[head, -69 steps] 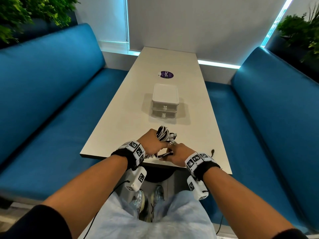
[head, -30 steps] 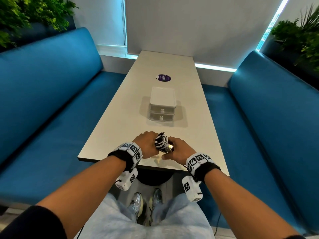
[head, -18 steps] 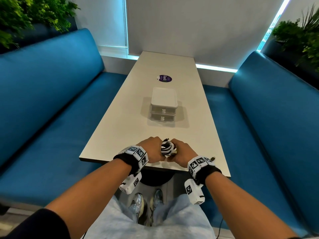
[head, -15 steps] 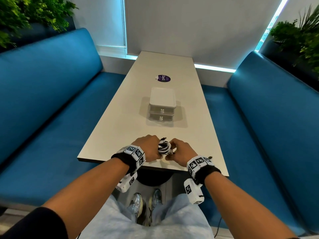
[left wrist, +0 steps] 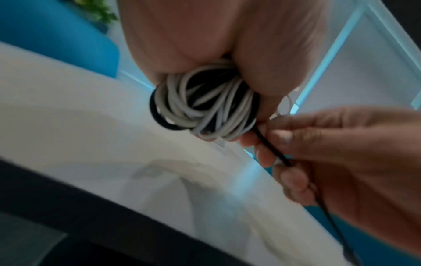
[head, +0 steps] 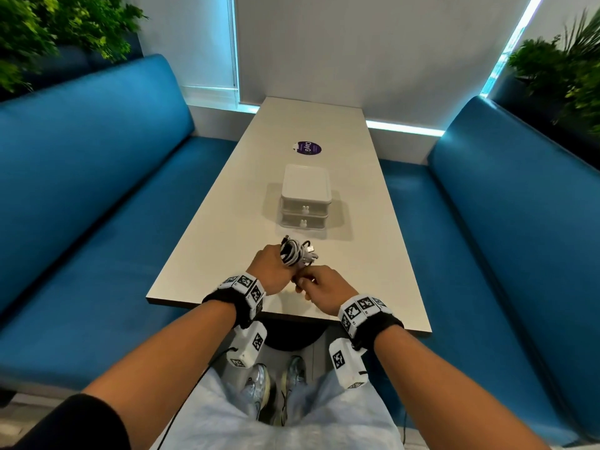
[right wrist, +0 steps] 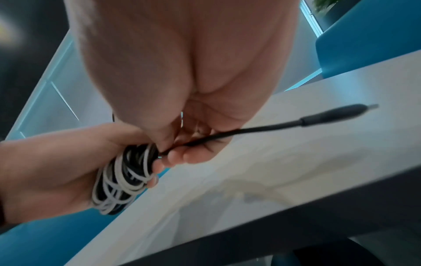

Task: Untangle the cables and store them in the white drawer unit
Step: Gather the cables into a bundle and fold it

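A booth with blue seats on both sides of my bench

I sit at the near end of a long pale bench [head: 224, 219] that runs away from me to a plain grey-white wall [head: 357, 47]. A padded blue sofa [head: 81, 177] lines my left and a matching blue sofa [head: 506, 203] my right, each with a tall backrest. A round purple sticker [head: 306, 148] lies on the far half of the bench top. A strip of cool bluish light [head: 404, 128] glows along the foot of the wall, and a tall window strip [head: 207, 43] stands at the left. Leafy green plants [head: 48, 30] rise behind the left backrest, and more green plants [head: 565, 69] behind the right.
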